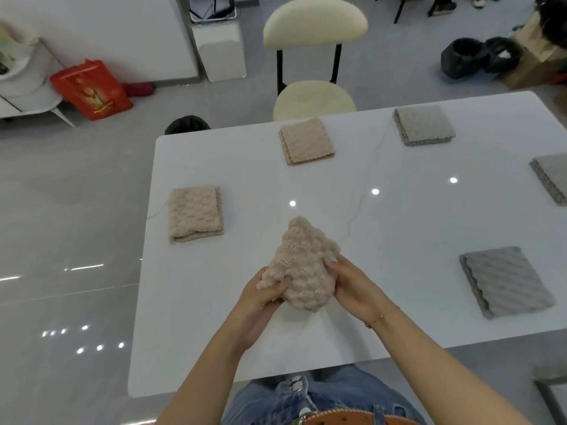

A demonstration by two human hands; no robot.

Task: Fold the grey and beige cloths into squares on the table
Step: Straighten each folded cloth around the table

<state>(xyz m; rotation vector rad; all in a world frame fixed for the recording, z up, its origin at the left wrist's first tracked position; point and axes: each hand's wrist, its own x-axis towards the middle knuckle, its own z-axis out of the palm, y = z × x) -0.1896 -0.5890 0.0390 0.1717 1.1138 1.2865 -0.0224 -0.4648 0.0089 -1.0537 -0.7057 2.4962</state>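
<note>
A bunched-up beige cloth (pixel 302 268) is held above the white table (pixel 399 216) near its front edge. My left hand (pixel 260 297) grips its lower left part and my right hand (pixel 352 286) grips its right side. Two folded beige cloths lie flat: one at the left (pixel 195 217), one farther back (pixel 306 140). Three folded grey cloths lie on the right: one at the front right (pixel 506 282), one at the back (pixel 425 124), and one cut off by the right edge (pixel 552 176).
A cream chair (pixel 314 98) stands at the table's far side. A thin thread (pixel 365 191) runs across the tabletop. On the floor are a red bag (pixel 92 88) at the left and black bins (pixel 466 56) at the back right.
</note>
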